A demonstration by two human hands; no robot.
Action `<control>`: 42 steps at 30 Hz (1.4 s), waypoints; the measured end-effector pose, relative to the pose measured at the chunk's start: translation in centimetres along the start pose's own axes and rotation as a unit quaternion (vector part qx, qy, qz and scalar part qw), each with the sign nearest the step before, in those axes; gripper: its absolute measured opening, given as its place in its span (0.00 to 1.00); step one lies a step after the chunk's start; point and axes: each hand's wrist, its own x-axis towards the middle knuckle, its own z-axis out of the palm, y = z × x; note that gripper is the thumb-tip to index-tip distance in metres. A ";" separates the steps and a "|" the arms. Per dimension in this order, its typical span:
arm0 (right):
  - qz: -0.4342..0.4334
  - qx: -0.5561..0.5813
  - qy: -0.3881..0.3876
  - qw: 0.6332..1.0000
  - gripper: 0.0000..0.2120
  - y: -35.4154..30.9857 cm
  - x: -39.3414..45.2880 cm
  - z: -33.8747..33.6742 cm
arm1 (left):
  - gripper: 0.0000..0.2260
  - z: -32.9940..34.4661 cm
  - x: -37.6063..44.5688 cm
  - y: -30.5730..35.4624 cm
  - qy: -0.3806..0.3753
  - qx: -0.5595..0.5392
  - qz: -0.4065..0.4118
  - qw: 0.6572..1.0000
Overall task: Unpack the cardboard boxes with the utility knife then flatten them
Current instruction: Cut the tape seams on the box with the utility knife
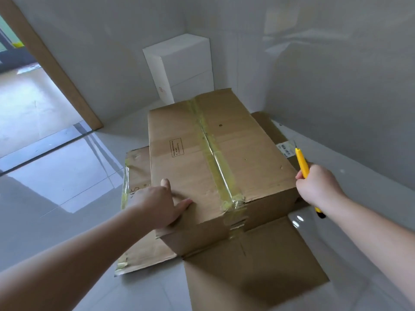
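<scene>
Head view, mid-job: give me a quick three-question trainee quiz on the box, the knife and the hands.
1. True or false: the tape strip along the top seam of the cardboard box already looks cut through.
2. Which of the hands holds the yellow utility knife? A) left hand B) right hand C) neither
3. Fill in: the box sits on ______ cardboard spread on the floor.

Key
1. False: the tape lies whole over the seam, only wrinkled at the near edge.
2. B: the right hand grips it beside the box's right edge, while the left hand rests open on the near left corner.
3. Flattened.
</scene>
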 end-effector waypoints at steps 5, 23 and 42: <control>0.023 0.145 0.038 0.988 0.07 3.5 -2.6 -1.1 | 0.23 -2.9 -1.2 2.0 0.058 0.033 0.138 0.988; 0.215 0.462 -0.124 0.852 0.09 2.3 -10.0 0.5 | 0.13 -1.6 -0.9 4.6 0.008 -0.067 0.396 0.916; 0.195 0.456 -0.165 0.852 0.09 1.5 -10.9 2.1 | 0.11 -0.6 -0.6 4.6 0.062 -0.099 0.459 0.880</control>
